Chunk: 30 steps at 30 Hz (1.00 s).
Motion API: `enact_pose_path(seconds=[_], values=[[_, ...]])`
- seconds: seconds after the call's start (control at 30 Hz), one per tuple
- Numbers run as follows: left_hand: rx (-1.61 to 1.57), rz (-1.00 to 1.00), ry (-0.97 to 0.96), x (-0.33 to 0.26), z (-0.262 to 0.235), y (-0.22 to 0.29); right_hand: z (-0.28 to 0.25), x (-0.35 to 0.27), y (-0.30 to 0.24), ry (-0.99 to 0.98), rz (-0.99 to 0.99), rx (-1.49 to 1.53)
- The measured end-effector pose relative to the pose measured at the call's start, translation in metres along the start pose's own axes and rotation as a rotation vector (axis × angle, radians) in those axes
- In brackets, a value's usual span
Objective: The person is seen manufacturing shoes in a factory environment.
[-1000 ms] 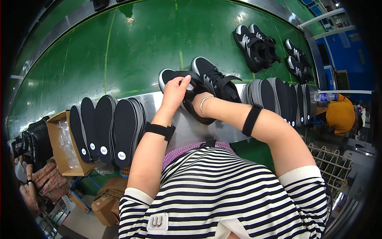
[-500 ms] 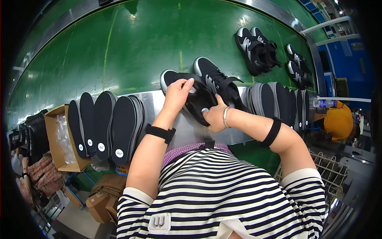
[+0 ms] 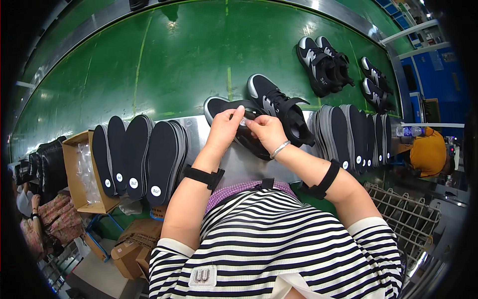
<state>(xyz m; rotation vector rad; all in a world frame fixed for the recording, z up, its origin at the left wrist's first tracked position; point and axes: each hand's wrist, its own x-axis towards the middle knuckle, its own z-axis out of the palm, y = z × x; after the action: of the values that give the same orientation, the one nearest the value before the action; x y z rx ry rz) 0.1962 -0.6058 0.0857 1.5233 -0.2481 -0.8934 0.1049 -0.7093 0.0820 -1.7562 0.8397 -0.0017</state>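
A black sneaker (image 3: pixel 255 145) with a silver toe lies before me, its strap drawn across under my fingers. My left hand (image 3: pixel 225 128) pinches over the shoe's opening, thumb and forefinger closed. My right hand (image 3: pixel 269 132) meets it there, fingertips also pinched. Between the two sets of fingertips shows a small pale, see-through piece (image 3: pixel 243 121); its kind is too small to tell. Just right of my hands rests the matching black sneaker (image 3: pixel 274 102), touched by neither hand. The inside of the nearer shoe is partly hidden by my fingers.
Stacks of black insoles (image 3: pixel 167 159) stand at left, with more insoles (image 3: pixel 332 134) at right. A carton (image 3: pixel 74 174) of clear plastic pieces is at far left. Two further sneaker pairs (image 3: pixel 318 67) sit on the green surface (image 3: pixel 189 60). A wire basket (image 3: pixel 403 209) stands lower right.
My right hand has lifted from inside the shoe, moving up and left to my left fingertips. My left hand has come slightly down. The whole view has shifted a little.
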Motion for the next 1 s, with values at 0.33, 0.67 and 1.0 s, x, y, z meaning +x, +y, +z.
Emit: enact_pose_path(seconds=[0.33, 0.67, 1.0], values=[[0.197, 0.058, 0.017, -0.004, -0.022, 0.017, -0.02, -0.043, -0.034, -0.429, -0.007, 0.661], [0.554, 0.434, -0.194, -0.096, -0.021, 0.056, -0.035, -0.081, -0.047, -0.317, -0.211, 0.232], [1.203, -0.01, 1.124, -0.181, -0.407, 0.011, -0.134, -0.054, 0.024, 0.237, -0.486, -0.799]])
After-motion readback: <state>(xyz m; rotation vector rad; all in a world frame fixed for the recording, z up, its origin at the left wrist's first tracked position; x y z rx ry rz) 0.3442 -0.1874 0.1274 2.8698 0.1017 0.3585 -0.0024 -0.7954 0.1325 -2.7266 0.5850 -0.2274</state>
